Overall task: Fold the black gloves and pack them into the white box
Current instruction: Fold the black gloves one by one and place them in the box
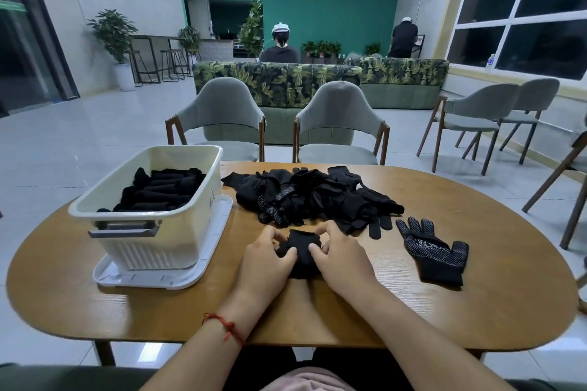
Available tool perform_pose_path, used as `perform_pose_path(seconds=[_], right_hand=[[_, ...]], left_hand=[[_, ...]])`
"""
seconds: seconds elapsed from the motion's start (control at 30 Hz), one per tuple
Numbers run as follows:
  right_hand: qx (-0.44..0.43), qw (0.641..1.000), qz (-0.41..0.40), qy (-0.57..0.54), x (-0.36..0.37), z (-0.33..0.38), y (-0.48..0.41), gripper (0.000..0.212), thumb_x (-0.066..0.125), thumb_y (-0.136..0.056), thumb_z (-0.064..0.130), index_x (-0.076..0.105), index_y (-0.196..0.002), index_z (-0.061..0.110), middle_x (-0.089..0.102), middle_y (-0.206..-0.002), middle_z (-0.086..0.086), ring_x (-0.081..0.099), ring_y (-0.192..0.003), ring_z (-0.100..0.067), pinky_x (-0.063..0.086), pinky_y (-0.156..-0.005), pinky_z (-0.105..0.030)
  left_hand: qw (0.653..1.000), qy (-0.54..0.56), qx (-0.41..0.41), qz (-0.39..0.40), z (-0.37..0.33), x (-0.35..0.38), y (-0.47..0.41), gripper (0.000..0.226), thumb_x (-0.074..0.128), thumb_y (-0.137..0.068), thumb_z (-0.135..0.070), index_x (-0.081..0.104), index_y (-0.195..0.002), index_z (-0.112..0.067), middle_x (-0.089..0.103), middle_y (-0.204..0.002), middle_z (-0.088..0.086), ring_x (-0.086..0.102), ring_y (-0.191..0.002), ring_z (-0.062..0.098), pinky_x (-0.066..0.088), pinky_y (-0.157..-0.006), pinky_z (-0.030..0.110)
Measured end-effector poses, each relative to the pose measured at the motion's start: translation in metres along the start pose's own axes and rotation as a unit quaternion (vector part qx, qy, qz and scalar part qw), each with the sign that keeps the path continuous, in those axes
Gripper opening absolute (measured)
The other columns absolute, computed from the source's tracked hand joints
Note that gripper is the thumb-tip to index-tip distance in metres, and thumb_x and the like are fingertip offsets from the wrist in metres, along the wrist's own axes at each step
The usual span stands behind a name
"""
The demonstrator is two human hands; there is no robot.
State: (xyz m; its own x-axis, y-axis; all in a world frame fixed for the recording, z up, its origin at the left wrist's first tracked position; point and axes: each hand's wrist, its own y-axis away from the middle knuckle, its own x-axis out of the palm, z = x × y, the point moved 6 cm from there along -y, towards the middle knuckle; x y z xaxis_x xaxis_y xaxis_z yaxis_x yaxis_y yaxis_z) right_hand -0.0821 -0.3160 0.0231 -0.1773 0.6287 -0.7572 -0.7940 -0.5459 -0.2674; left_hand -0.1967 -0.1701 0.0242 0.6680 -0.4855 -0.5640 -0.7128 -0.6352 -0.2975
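Left hand (266,259), right hand (343,259) pinching folded glove (300,251), flat glove (435,251) print illegible

So the box (152,251) sits on its lid (219,232) at the table's (444,311) left, folded gloves (162,190) inside. Glove pile (305,197) lies right of it, a bundled glove (301,252) just in front, and a flat glove (435,254) further right.

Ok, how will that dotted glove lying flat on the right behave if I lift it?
Probably floppy: the dotted glove lies limp and flat on the table, like the crumpled pile beside it, so it should drape. Likely light, being thin fabric. Its pale grip dots suggest it won't slip easily.
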Motion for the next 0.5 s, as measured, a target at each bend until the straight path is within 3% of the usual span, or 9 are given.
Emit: perform_pose_path(seconds=[0.1,0.17,0.23,0.3,0.37,0.5], right_hand=[[-0.052,0.997,-0.026,0.054,0.001,0.007,0.004,0.009,0.059,-0.104,0.038,0.056,-0.108,0.03,0.061,-0.097,0.01,0.06,-0.086,-0.018,0.049,-0.067,-0.034],[-0.101,0.989,-0.044,0.095,0.003,0.01,0.006,0.007,0.059,-0.105,0.034,0.058,-0.109,0.028,0.057,-0.108,0.008,0.056,-0.094,-0.016,0.048,-0.073,-0.029],[-0.181,0.972,-0.054,0.137,0.007,0.016,0.005,0.013,0.062,-0.102,0.024,0.065,-0.114,0.027,0.059,-0.116,0.005,0.054,-0.104,-0.018,0.051,-0.085,-0.03],[-0.259,0.951,-0.046,0.16,0.011,0.02,0.002,0.021,0.061,-0.097,0.013,0.072,-0.112,0.023,0.066,-0.115,0.003,0.058,-0.105,-0.022,0.055,-0.089,-0.038],[-0.264,0.955,-0.001,0.138,0.012,0.019,-0.001,0.025,0.055,-0.098,0.009,0.073,-0.112,0.02,0.068,-0.112,0.002,0.058,-0.103,-0.023,0.053,-0.09,-0.041],[-0.187,0.98,0.051,0.046,0.009,0.004,-0.005,0.03,0.051,-0.106,0.018,0.072,-0.125,0.028,0.065,-0.127,0.016,0.058,-0.115,-0.012,0.05,-0.098,-0.03]], left_hand=[[1.0,-0.014,0.027,-0.007,0.004,0.003,-0.003,0.018,0.077,-0.085,-0.019,0.062,-0.095,-0.02,0.066,-0.084,-0.008,0.061,-0.081,0.013,0.042,-0.067,0.01],[0.998,-0.039,0.05,-0.015,0.006,0.005,-0.004,0.016,0.072,-0.084,-0.012,0.063,-0.095,-0.02,0.063,-0.089,-0.006,0.057,-0.088,0.018,0.047,-0.077,0.021],[0.995,-0.067,0.072,-0.014,0.006,0.008,-0.004,0.023,0.066,-0.082,-0.007,0.067,-0.1,-0.022,0.061,-0.097,-0.004,0.053,-0.096,0.021,0.049,-0.09,0.037],[0.992,-0.095,0.086,0.014,0.004,0.012,-0.003,0.035,0.061,-0.082,-0.006,0.07,-0.107,-0.028,0.062,-0.11,-0.007,0.05,-0.111,0.02,0.045,-0.102,0.038],[0.986,-0.134,0.088,0.047,0.002,0.014,-0.002,0.044,0.056,-0.083,-0.007,0.069,-0.114,-0.035,0.062,-0.121,-0.013,0.045,-0.123,0.015,0.04,-0.109,0.036],[0.982,-0.15,0.073,0.086,0.002,0.011,-0.006,0.048,0.05,-0.087,-0.007,0.068,-0.119,-0.037,0.061,-0.129,-0.019,0.043,-0.131,0.01,0.036,-0.111,0.036]])
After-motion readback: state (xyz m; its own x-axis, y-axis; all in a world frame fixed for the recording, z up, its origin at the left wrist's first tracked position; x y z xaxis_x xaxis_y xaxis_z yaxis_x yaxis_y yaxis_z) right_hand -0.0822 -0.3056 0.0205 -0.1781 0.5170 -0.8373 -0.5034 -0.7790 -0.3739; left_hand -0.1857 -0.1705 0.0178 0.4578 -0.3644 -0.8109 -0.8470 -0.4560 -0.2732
